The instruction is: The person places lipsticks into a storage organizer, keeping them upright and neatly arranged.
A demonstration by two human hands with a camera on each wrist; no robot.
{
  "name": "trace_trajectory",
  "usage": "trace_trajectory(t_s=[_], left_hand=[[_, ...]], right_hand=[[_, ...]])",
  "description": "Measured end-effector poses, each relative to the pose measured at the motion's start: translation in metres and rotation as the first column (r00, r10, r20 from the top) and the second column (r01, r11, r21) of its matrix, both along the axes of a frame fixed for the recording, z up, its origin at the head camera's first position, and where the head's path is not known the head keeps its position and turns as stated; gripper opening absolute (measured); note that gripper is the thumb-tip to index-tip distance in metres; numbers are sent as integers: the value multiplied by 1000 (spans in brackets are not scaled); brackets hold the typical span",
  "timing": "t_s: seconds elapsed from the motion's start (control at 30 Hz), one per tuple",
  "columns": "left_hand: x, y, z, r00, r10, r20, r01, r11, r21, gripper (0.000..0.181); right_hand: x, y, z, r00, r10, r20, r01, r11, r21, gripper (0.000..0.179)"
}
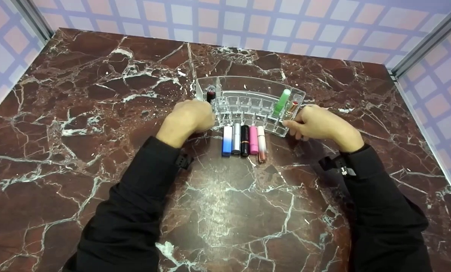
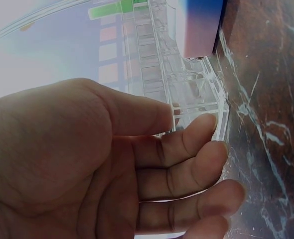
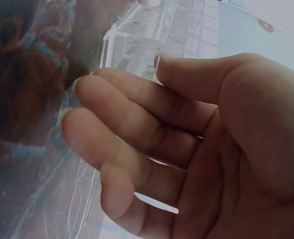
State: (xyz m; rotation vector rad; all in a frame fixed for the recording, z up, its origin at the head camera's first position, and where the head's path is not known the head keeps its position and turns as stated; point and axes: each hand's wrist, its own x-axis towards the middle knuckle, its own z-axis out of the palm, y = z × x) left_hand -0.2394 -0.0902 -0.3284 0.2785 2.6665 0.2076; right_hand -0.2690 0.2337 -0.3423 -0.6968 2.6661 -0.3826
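A clear curved lipstick organizer [image 1: 261,85] with rows of small compartments stands on the marbled table. My left hand [image 1: 189,118] grips its left end; in the left wrist view the thumb [image 2: 144,115] lies at the top edge and the curled fingers [image 2: 199,167] are against the end wall. At the right end, my right hand [image 1: 316,122] holds the front corner between thumb [image 3: 187,72] and fingers. Inside the organizer are a dark lipstick [image 1: 210,94] at the left, a green tube [image 1: 282,102] leaning at the right, and a red-topped lipstick [image 1: 292,107] beside it.
Directly in front of the organizer several lipsticks lie side by side: a white-and-blue one [image 1: 227,141], a silver one [image 1: 236,139], a black one [image 1: 245,141], a pink one [image 1: 253,140] and a white-and-copper one [image 1: 262,145]. Checkered panels [image 1: 248,22] border the table [image 1: 225,211].
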Motion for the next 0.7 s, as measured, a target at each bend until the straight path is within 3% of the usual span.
trace_trajectory(t_s=[0.7], left_hand=[[-1,2,1,1000,8,18,-8,1000,-24,36]], right_hand=[[1,-3,-2,998,39,48,-39,999,-8,48]])
